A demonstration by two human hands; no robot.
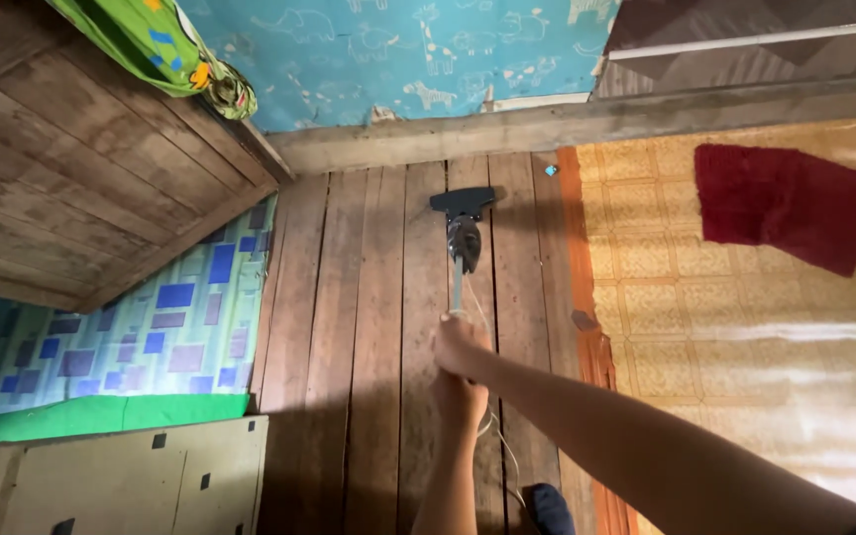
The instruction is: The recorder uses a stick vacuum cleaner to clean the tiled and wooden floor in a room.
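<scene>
Wooden floor (369, 327): bare planks are seen running from the near edge up to the far wall; the vacuum is carried on them.
Vacuum head (462, 201): a dark flat nozzle is laid across the planks at their far end, just short of the beam under the wall.
Vacuum wand (457, 287): a pale tube is seen rising from the dark neck toward the hands, roughly along one plank.
Right hand (460, 342): it is closed in a fist around the upper end of the wand, fingers wrapped tight.
Left hand (460, 396): it is held just behind the right one, nearer the body; it appears clenched on the same handle, but the fingers are hidden, so the grip cannot be told for certain.
Cord (495, 436): a thin pale cable is seen hanging from the handle toward the near edge of the floor.
Patterned mat (745, 327): yellow flooring with an orange border is laid along the right edge of the planks.
Red cloth (790, 203): it is spread on the mat near its far right corner.
Blue-and-green sheet (141, 337): it is laid along the left edge of the planks, under a wooden panel (81, 168).
Wall (418, 50): blue paper with animal figures is seen above the beam.
</scene>
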